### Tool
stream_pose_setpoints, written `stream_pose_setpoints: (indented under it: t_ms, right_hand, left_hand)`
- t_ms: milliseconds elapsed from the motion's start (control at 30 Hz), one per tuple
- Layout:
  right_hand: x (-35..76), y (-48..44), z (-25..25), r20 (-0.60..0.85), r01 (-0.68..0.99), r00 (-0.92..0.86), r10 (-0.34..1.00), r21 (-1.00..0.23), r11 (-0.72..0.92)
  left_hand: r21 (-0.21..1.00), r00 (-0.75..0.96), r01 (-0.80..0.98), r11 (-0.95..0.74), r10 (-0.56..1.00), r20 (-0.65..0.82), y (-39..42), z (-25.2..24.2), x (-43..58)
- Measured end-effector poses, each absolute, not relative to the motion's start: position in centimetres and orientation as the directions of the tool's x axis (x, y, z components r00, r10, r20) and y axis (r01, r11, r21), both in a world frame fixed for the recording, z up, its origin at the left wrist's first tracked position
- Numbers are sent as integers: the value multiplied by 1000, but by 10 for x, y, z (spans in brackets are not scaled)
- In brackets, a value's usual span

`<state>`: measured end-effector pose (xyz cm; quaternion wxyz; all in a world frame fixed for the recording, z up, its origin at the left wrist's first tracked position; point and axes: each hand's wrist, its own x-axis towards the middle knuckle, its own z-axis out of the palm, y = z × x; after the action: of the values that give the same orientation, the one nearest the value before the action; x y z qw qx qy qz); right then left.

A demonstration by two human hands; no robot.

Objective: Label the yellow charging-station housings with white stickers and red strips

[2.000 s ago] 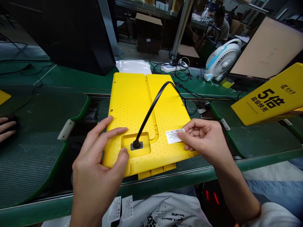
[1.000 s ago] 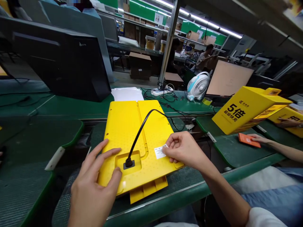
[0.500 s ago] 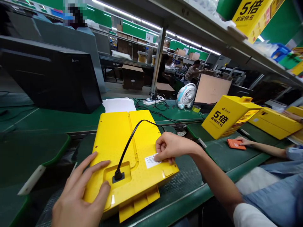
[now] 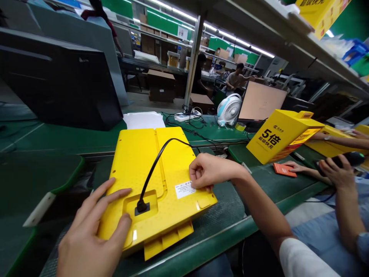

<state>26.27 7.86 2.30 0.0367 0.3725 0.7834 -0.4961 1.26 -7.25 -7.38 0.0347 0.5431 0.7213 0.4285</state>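
Note:
A flat yellow plastic case [image 4: 138, 154] lies in front of me on the green work surface. A black power cord [image 4: 155, 171] is plugged into the recessed socket [image 4: 142, 209] near its front edge and arches away to the back right. My left hand [image 4: 95, 227] rests on the case's left front corner, fingers spread, thumb beside the socket recess. My right hand [image 4: 206, 173] is curled closed at the right side of the case, its thumb at the right edge of a white printed label [image 4: 183, 189]. Whatever its fingers pinch is hidden.
A yellow printed box [image 4: 269, 138] stands to the right, near a co-worker's hand on an orange booklet [image 4: 285, 169]. The co-worker's other hand holds a dark handheld device [image 4: 353, 159]. Behind are a monitor [image 4: 60, 80], papers [image 4: 144, 120], tangled cables and a fan [image 4: 230, 109].
My right thumb has drawn back to the right, uncovering more of the label. The co-worker's hand with the dark device has come into view. The view has shifted slightly.

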Motion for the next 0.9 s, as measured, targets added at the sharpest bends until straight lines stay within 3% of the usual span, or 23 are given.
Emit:
stream_pose_setpoints:
  t_ms: [400,633,900]
  right_hand:
    - [264,84,19,-367,583,-778,511,-725,368]
    - [266,84,11,-326,547,-782,531,-767,335]
    - [263,85,13,-334,551,-796,504,-745,377]
  left_hand:
    - [653,-388,757,29,823,414,-76,-71,15]
    - [680,-342,731,-53,834,433,-73,-78,8]
    - [599,-281,779,-184,751,597,-67,-94,-9]
